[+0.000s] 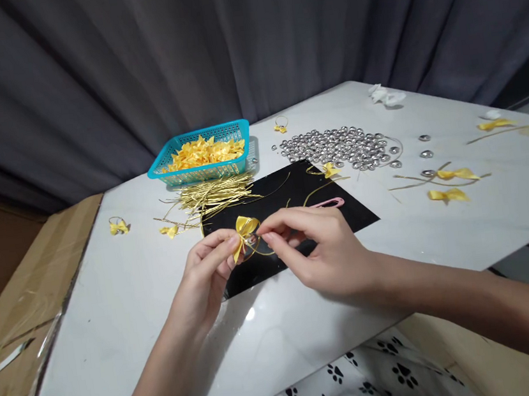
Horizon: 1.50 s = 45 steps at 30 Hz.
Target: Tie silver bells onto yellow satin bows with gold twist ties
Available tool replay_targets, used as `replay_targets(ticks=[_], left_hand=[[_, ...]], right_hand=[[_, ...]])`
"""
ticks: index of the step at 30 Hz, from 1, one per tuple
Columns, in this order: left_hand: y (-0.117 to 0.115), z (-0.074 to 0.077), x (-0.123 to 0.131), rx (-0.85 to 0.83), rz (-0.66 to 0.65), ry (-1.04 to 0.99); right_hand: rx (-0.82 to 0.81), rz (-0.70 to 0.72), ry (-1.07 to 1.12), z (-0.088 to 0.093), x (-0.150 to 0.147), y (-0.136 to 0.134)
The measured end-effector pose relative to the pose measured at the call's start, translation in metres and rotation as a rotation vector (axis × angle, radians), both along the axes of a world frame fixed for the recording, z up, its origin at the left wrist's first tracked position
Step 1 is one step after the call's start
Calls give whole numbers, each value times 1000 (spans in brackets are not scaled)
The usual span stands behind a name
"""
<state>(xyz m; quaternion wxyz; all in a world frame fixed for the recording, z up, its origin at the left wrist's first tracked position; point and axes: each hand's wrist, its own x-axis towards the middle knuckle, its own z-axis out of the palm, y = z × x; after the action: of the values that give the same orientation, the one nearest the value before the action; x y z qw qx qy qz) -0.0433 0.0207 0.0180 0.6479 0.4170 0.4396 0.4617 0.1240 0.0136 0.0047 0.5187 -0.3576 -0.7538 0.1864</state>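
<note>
Over the black sheet (343,207), my left hand (209,262) pinches a yellow ribbon bow (247,224) between thumb and fingers. A shiny silver bead (251,241) sits at the bow's middle, partly covered by fingertips. My right hand (321,242) is closed in a pinch just right of the bow, on a thin gold cord (265,253) that loops below it. The cord's exact path between the fingertips is hidden. Behind my right hand lies a pink looped tool (335,202), its other end covered by the hand.
A blue basket (204,174) holds many yellow bows, with a bundle of gold cords (215,192) before it. Silver beads (340,147) are heaped at the back. Loose bows (446,195) and cords lie to the right, a finished-looking bow ring (118,227) at left. Crumpled white tissue (386,96) rests behind.
</note>
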Motion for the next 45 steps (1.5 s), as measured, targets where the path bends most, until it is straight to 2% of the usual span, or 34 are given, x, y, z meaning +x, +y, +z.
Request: replay_targets(ticks=[7, 13, 19, 33, 45], left_hand=[[0, 0, 0, 20, -17, 35], [-1, 0, -3, 119, 14, 126], [-5, 2, -6, 145, -60, 160], [-8, 4, -5, 227, -9, 268], [-9, 3, -3, 202, -31, 231]], right_hand=[[-8, 32, -19, -3, 0, 1], [142, 102, -78, -7, 5, 9], [229, 162, -109, -13, 9, 11], [204, 145, -53, -14, 7, 8], [271, 157, -95, -17, 9, 9]])
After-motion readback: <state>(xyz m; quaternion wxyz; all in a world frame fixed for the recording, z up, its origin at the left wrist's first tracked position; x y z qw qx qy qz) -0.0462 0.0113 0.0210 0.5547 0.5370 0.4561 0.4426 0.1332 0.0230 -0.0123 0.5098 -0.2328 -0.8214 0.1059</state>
